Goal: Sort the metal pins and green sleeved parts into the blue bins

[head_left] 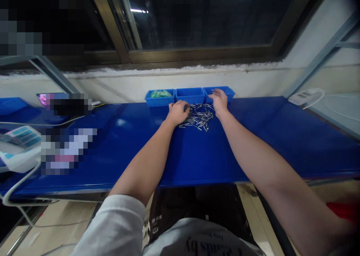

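A loose pile of thin silvery metal pins (204,118), resembling blind rivets, is spread over the blue table. My left hand (178,112) rests at the pile's left edge, its fingers curled downward. Between its thumb and forefinger something small and dark shows, too small to name. Over the front of the right blue bin (229,94) is my right hand (219,100), thumb and fingers drawn together. A tiny pale bit shows at its fingertips, but I cannot make out what it is. The middle blue bin (189,97) stands just behind the pile.
The left blue bin (149,98) holds a green and white plastic bag (161,94). All three bins line the wall under a window. On the blue table (199,158), a white device (21,147) with a cable stands left, and a white power strip (306,97) lies far right.
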Action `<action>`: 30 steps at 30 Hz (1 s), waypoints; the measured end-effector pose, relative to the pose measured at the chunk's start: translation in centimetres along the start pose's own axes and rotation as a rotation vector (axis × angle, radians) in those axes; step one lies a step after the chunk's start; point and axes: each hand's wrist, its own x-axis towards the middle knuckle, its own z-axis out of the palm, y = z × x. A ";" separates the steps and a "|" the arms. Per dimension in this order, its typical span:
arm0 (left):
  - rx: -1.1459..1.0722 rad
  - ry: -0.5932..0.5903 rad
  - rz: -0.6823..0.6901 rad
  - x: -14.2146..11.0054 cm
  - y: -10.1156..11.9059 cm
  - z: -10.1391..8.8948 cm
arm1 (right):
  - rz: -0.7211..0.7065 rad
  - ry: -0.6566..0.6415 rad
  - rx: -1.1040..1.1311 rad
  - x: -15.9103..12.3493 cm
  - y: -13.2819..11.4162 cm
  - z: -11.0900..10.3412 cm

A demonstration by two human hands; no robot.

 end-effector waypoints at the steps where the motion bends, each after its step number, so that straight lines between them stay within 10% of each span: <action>1: 0.002 -0.004 -0.003 0.0 0.0 0.0 | 0.008 -0.006 -0.002 0.1 0.2 0.0; 14: 0.013 -0.017 0.001 0.0 0.1 0.0 | -0.219 -0.061 -0.194 -2.2 -2.3 -0.5; 23: 0.006 0.002 0.015 -0.1 -0.1 0.2 | -0.453 -0.570 -0.548 -5.2 -4.7 1.0; 30: 0.045 -0.048 0.030 -0.1 0.0 0.0 | -0.421 -0.649 -0.546 -5.2 -5.1 0.9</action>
